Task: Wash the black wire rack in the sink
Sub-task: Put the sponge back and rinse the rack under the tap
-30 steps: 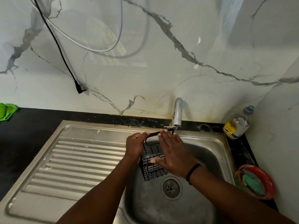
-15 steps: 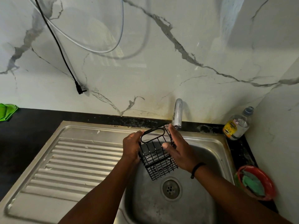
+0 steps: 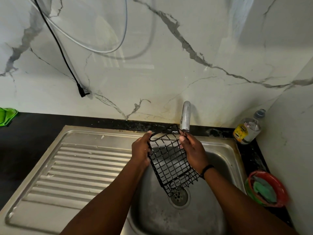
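Black wire rack held tilted over the sink basin at centre frame, top edge up under the tap, lower end hanging just above the drain. Left hand gripping the rack's left side, fingers curled round the wire. Right hand gripping the right side, thumb pinched on the upper rim near the tap spout. Black band on the right wrist. Ribbed drainboard at left of the basin. Clear bottle with a yellow label at right against the marble wall. Red bowl with green cloth inside at lower right. Black plug dangling at upper left, white cable looping above. Green cloth at the far left edge.
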